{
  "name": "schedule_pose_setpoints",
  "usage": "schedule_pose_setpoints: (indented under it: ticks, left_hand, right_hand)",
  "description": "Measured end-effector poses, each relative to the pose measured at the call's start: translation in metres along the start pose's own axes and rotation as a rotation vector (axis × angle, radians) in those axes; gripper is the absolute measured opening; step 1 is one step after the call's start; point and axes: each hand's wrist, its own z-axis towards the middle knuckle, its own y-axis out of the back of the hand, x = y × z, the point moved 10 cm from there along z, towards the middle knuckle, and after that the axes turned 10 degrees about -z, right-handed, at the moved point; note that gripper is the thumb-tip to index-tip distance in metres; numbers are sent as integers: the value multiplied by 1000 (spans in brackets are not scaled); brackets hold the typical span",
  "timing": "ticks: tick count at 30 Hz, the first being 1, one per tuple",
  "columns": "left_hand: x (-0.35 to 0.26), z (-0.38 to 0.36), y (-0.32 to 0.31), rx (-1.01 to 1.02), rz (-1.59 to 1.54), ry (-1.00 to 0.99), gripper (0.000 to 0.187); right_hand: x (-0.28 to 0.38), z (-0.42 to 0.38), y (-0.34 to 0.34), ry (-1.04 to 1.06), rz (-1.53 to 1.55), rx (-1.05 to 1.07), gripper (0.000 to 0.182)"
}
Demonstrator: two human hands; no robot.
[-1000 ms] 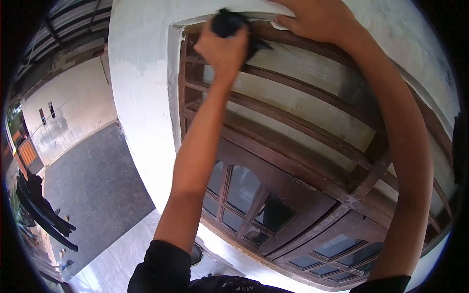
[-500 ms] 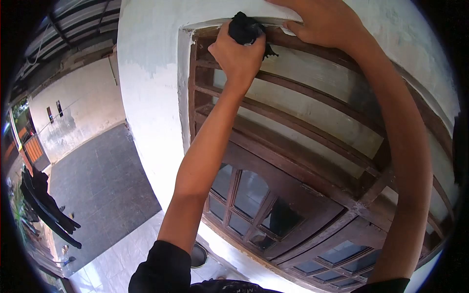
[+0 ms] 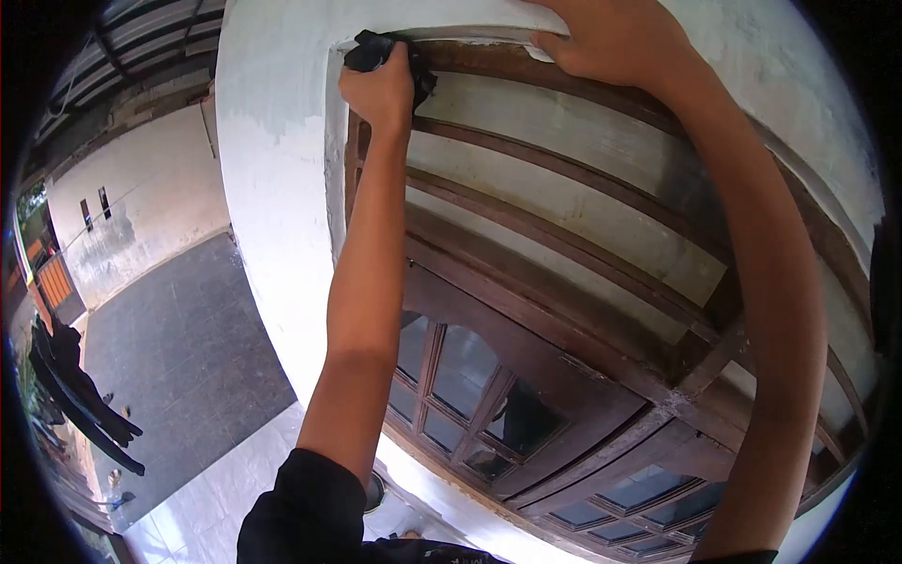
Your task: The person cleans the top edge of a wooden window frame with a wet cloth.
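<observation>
My left hand (image 3: pixel 381 92) is closed around a crumpled black cloth (image 3: pixel 369 52), up at the top left corner of the wooden window frame (image 3: pixel 489 66). A ragged end of the cloth hangs out to the right of the hand, over the frame's top bar. Farther right, my right hand (image 3: pixel 620 42) lies against the white wall (image 3: pixel 277 103) and the frame's top edge. Its thumb is spread from the other fingers, close to a small pale patch under the thumb; the top of the view cuts off some fingertips.
Brown wooden slats (image 3: pixel 564 179) cross the opening below my hands. Beneath them are window shutters with small glass panes (image 3: pixel 465 362). Dark floor tiles (image 3: pixel 178 357) and lighter tiles (image 3: pixel 211 489) lie far below at left. A round container (image 3: pixel 375 491) is partly hidden behind my left arm.
My left hand has moved left with the black cloth along the top bar into the corner. The right hand keeps its place on the frame while the view shifts slightly.
</observation>
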Motion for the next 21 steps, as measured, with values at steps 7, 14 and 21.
schedule_pose_setpoints:
  ticks: [7, 14, 21]
  left_hand:
    - [-62, -54, -32, 224, 171, -397, 23]
    - [-82, -67, -45, 351, 107, -448, 25]
    - [-21, 13, 3, 23, 431, -285, 32]
  right_hand:
    - [-1, 2, -1, -27, -19, -24, 59]
    - [0, 0, 2, -7, -7, -44, 58]
    - [1, 3, 12, -47, 19, -34, 56]
